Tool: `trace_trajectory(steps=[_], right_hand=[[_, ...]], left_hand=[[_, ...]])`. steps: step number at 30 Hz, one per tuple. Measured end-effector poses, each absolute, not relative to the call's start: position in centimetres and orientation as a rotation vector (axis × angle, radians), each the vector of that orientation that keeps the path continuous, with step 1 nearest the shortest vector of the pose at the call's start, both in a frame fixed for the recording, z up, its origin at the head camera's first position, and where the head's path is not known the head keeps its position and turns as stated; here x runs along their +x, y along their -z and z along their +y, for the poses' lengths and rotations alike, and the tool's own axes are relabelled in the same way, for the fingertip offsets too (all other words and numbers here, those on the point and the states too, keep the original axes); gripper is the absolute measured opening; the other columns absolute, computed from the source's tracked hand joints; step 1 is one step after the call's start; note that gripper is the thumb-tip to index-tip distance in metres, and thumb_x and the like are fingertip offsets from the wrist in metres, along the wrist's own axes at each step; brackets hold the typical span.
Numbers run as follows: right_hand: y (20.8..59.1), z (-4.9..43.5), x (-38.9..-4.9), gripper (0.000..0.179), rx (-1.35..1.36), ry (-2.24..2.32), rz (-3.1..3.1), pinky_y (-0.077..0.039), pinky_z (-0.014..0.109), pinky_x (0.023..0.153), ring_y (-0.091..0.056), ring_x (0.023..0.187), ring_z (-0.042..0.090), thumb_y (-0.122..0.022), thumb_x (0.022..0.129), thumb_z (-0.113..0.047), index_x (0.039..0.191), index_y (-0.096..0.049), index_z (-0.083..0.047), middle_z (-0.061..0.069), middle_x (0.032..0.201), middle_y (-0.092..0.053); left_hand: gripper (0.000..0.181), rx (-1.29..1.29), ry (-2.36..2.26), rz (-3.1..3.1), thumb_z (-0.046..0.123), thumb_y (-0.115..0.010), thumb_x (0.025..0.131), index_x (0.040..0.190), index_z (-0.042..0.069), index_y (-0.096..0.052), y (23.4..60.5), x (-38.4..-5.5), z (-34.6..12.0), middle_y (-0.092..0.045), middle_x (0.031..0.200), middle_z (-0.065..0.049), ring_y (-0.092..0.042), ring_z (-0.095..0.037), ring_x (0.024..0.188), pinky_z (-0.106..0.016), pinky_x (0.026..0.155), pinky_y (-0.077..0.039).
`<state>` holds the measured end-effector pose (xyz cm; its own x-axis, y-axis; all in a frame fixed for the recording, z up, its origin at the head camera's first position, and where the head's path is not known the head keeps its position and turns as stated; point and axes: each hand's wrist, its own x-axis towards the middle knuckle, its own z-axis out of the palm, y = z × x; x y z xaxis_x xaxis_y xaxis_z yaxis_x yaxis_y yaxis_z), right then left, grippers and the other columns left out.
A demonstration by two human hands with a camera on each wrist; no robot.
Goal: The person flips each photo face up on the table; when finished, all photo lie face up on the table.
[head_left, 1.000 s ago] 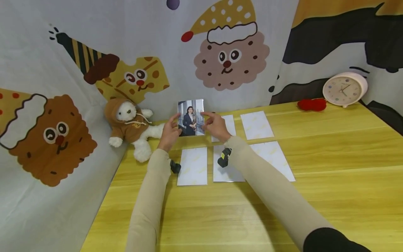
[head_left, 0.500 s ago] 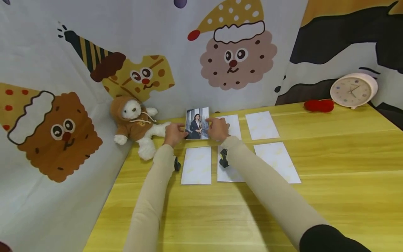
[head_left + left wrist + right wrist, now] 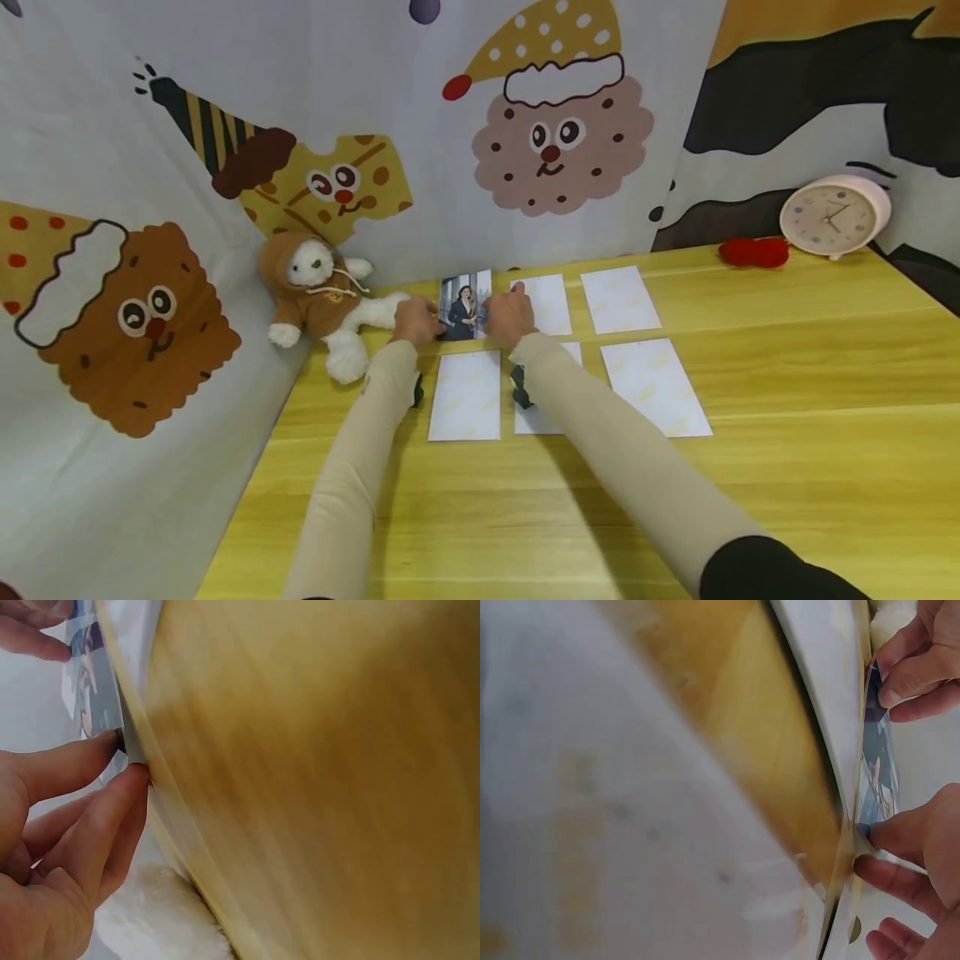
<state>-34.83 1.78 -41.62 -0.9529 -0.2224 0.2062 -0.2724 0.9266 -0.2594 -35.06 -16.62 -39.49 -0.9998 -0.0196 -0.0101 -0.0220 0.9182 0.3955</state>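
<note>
A glossy photo [image 3: 460, 308] of a person in a dark suit is held at the back of the table, left of the upper row of white cards. My left hand [image 3: 417, 321] pinches its left edge between thumb and fingers; the left wrist view shows that grip on the photo [image 3: 107, 697] close up. On the opposite edge, my right hand [image 3: 512, 315] pinches with thumb and index finger, near a blank white card [image 3: 546, 304]. Whether the photo's lower edge touches the tabletop, I cannot tell.
Several other white cards, including one [image 3: 465, 396] in front of the photo, lie in rows on the wooden table [image 3: 480, 517]. A plush bear [image 3: 318, 292] leans at left. A red object [image 3: 753, 252] and a pink clock [image 3: 834, 217] stand back right, before a cartoon-printed cloth [image 3: 420, 183].
Both hands have brought the photo down toward the tabletop, keeping hold of its two side edges. The head view has shifted slightly.
</note>
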Motion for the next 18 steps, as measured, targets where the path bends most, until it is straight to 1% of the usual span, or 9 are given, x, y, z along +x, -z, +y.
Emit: trace_trajectory(steps=[2,5,11,14,18], right_hand=[[41.76,1.79,-34.85,0.019,0.391,-0.367,-2.918,-0.053,0.047,0.093,-0.055,0.109,0.036,-0.073,0.087,-0.021,0.101,-0.080,-0.010,0.011,0.104,-0.078],[41.97,1.77,-34.87,0.015,0.413,-0.288,-2.923,-0.053,0.047,0.092,-0.054,0.108,0.035,-0.072,0.088,-0.023,0.088,-0.079,-0.009,0.013,0.100,-0.076],[42.05,1.77,-34.69,0.016,0.411,-0.290,-2.971,-0.049,0.049,0.094,-0.049,0.114,0.038,-0.070,0.090,-0.023,0.099,-0.080,-0.015,0.013,0.112,-0.073],[42.05,1.84,-34.55,0.017,0.398,-0.262,-2.995,-0.047,0.049,0.096,-0.047,0.117,0.038,-0.068,0.091,-0.023,0.103,-0.079,-0.017,0.012,0.114,-0.071],[41.74,1.76,-34.26,0.022,0.369,-0.315,-3.018,-0.042,0.050,0.097,-0.042,0.120,0.038,-0.062,0.095,-0.020,0.111,-0.078,-0.017,0.015,0.119,-0.065]], left_hand=[[0.045,-0.035,-0.597,3.080,0.020,-0.080,0.086,0.125,0.000,-0.069,39.66,-35.12,-16.52,-0.070,0.127,-0.017,-0.056,-0.040,0.128,-0.046,0.111,-0.045],[0.045,-0.045,-0.553,3.095,0.022,-0.081,0.086,0.122,-0.002,-0.070,39.83,-35.19,-16.33,-0.070,0.126,-0.019,-0.058,-0.040,0.126,-0.047,0.109,-0.047],[0.030,-0.020,-0.521,3.061,0.020,-0.081,0.085,0.107,0.000,-0.075,39.83,-35.08,-16.18,-0.074,0.116,-0.016,-0.065,-0.035,0.113,-0.045,0.097,-0.055],[0.033,0.001,-0.552,3.024,0.019,-0.081,0.085,0.111,0.000,-0.074,39.66,-34.96,-16.27,-0.072,0.120,-0.016,-0.065,-0.035,0.115,-0.046,0.098,-0.055],[0.038,-0.019,-0.578,3.000,0.018,-0.079,0.087,0.119,0.000,-0.071,39.38,-34.81,-16.47,-0.069,0.126,-0.017,-0.062,-0.037,0.120,-0.047,0.101,-0.053]])
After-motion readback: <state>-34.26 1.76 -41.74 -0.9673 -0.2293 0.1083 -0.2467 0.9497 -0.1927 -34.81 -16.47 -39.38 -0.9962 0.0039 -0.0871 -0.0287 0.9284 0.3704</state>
